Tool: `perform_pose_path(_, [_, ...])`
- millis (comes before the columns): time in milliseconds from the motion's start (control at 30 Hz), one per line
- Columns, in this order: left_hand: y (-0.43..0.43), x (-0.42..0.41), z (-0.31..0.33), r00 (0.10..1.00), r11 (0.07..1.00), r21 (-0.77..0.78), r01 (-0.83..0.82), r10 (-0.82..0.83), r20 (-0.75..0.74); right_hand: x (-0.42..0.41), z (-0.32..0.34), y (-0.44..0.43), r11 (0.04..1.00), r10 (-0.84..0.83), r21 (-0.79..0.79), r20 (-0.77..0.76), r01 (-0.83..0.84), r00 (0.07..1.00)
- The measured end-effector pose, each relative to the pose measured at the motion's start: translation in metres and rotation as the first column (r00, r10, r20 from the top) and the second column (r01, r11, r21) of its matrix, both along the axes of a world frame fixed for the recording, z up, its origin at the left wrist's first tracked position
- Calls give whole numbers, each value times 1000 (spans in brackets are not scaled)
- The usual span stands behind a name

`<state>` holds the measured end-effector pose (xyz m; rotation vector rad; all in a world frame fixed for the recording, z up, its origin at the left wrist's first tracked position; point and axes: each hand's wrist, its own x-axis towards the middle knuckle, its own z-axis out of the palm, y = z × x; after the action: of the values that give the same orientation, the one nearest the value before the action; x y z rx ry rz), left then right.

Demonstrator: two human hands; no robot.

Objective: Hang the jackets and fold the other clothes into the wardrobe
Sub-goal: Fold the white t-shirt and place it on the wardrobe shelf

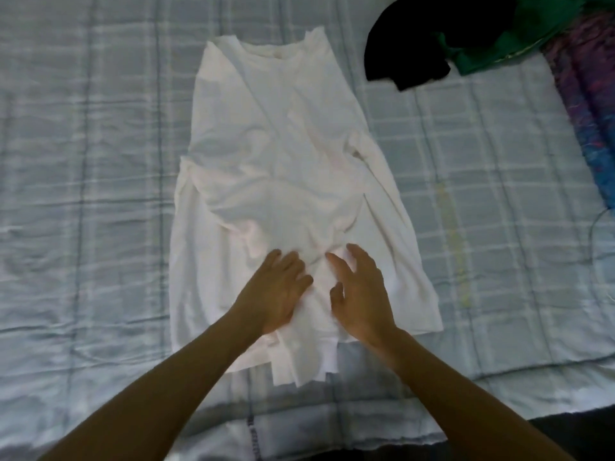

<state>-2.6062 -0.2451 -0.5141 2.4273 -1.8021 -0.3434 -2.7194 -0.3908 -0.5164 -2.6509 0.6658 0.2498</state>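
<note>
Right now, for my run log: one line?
white long-sleeved cotton shirt | flat on bed | left hand, right hand open, smoothing

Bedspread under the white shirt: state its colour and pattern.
Pale blue-grey bedspread with a plaid grid of lighter and darker lines, seen in the head view.

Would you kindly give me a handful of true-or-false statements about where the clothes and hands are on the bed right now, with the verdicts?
1. The white shirt lies spread on the plaid bedcover. True.
2. Both hands rest on the shirt's lower part. True: the left hand and right hand sit side by side there, fingers spread.
3. The left hand is lifting the black garment. False: the black garment lies untouched near the far right of the bed.
4. A green garment lies beside the black one. True.
5. The white shirt hangs on a hanger. False: it lies flat on the bed, and no hanger is visible.
</note>
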Motion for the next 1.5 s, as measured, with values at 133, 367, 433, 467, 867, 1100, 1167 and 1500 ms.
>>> perform_pose_path(133, [29, 16, -6, 995, 992, -80, -93, 96, 36, 3, -7, 3, 972, 216, -78, -93, -224, 972])
perform_pose_path(367, [101, 17, 3, 384, 408, 93, -908, 901, -202, -3, 4, 37, 960, 280, -39, 75, -278, 957])
perform_pose_path(433, [112, 21, 3, 166, 259, 296, -919, 937, -307, -3, -4, 57, 928, 371, 11, 1, -371, 928])
perform_pose_path(467, [114, 23, 4, 84, 236, 363, -902, 918, -387, -3, -9, 66, 921, 389, 26, -47, -389, 920])
perform_pose_path(867, [17, -39, 33, 762, 849, 478, -225, 459, -457, -45, -1, 29, 996, -84, 29, 295, 79, 952])
perform_pose_path(1100, [39, -47, 21, 852, 936, 139, -322, 351, -389, -45, 2, -28, 840, -505, -70, 260, 538, 823])
perform_pose_path(1167, [46, -45, 10, 917, 947, -38, -318, 297, -265, -40, 2, -40, 729, -673, -55, 127, 683, 729])
perform_pose_path(1500, [46, -46, -18, 963, 970, 126, -209, 227, -145, -21, 56, -14, 773, -627, 196, 383, 603, 679])
